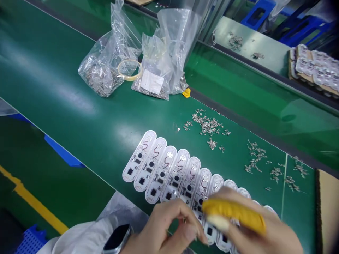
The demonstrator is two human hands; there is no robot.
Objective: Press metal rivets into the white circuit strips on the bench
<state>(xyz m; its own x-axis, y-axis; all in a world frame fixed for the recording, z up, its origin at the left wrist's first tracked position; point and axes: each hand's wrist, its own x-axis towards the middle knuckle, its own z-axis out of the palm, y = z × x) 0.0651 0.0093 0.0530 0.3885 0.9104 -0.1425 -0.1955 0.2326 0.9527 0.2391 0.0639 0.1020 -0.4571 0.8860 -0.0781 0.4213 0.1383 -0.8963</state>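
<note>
Row of white oblong circuit boards (pixel 169 173) lies flat on the green belt (pixel 66 98), edge to edge, running diagonally from mid-frame down to the lower right, where both hands cover its near end. Left hand (pixel 169 229): fingers curled and drawn together, tips lowered onto or just above a board at the bottom edge of the frame; whether anything is pinched between them cannot be told. Right hand (pixel 254 229): blurred, lying over the last boards, one finger in a yellow rubber cover (pixel 234 211) stretched towards the left hand with the thumb tucked just beneath it; any held part is not discernible. Left wrist carries a dark-faced watch (pixel 118 238) at the cuff of a white sleeve (pixel 84 238). Beyond the row, loose small metal parts (pixel 209 125) lie scattered in several clusters across the belt. Further up the belt stand two clear plastic bags (pixel 106 67) containing more such parts, with a roll of clear tape (pixel 129 69) resting against them and a spare yellow finger cover (pixel 186 92) just beside the right-hand bag. A cardboard sheet (pixel 328 208) sits at the right edge. Across the divider, a stack of boards on cardboard (pixel 315 67) is on the far surface.
</note>
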